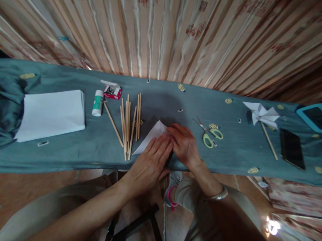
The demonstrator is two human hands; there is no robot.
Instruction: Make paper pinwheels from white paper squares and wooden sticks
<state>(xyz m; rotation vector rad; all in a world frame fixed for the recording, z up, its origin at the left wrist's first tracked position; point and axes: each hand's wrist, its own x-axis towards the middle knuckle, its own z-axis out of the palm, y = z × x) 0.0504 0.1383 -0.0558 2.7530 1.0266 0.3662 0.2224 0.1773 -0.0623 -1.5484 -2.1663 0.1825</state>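
Observation:
A sheet of white paper (149, 137), folded into a triangle, lies near the front edge of the cloth-covered table. My left hand (149, 164) rests flat across it, fingers stretched out and holding nothing. At the paper's right side, my right hand (185, 144) has its fingers bent and closed on the edge, beside my left fingertips. Both hands cover the paper's lower right part. Several wooden sticks (128, 124) lie just left of the paper. Scissors (208, 133) with light green handles lie to the right of my right hand, blades apart.
A stack of white paper (52, 115) lies at the left, near a glue stick (98, 103) and an opened small red box (113, 91). On the right are a paper pinwheel (262, 115) on a stick, a dark phone (292, 148) and a blue-framed tablet (318, 117). Curtains hang behind.

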